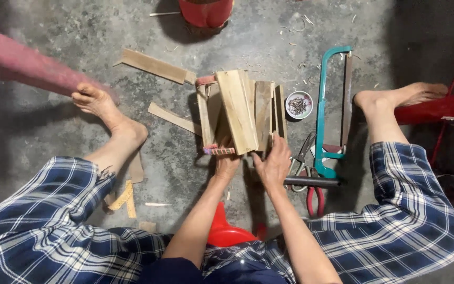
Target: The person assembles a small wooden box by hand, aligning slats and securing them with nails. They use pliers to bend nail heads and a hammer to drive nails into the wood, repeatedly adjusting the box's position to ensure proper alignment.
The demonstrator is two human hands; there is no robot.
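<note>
Wooden slats (240,110), loosely stacked into a small frame, stand on the concrete floor (69,42) straight ahead of a seated person, long axes running away from the body. Both hands grip the near end: the left hand (227,164) closed under the lower edge, the right hand (274,160) curled around the right-hand slats, beside a hacksaw (326,105).

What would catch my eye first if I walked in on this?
Probably the bundle of wooden slats at the centre of the concrete floor, with the left hand and right hand gripping its near end. Next, the teal hacksaw just right of it, beside a small bowl of nails.
</note>
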